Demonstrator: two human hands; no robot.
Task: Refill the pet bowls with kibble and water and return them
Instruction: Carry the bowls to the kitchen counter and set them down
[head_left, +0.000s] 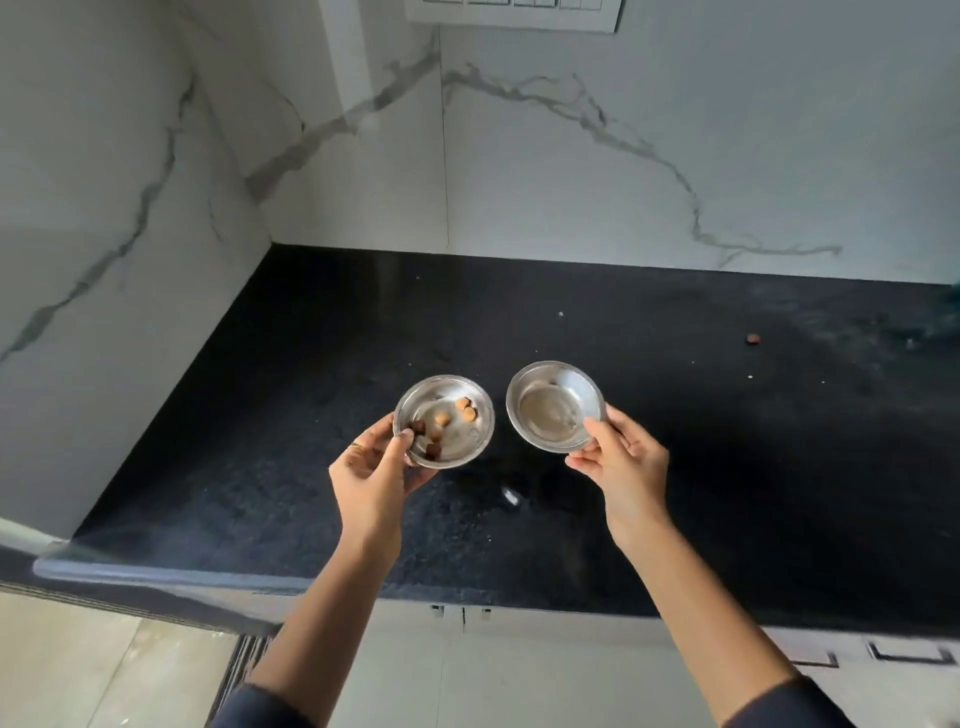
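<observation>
L hand (371, 470) grips kibble bowl (444, 421), R hand (618, 457) grips water bowl (556, 405); both side by side above worktop (675, 467), fingers curled on near rims.

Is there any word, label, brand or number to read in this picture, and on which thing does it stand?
None can be read.
Left bowl, with a few kibble pieces: no marking shows.
Right bowl: no marking shows.
Switch plate on the wall: no lettering shows.
</observation>
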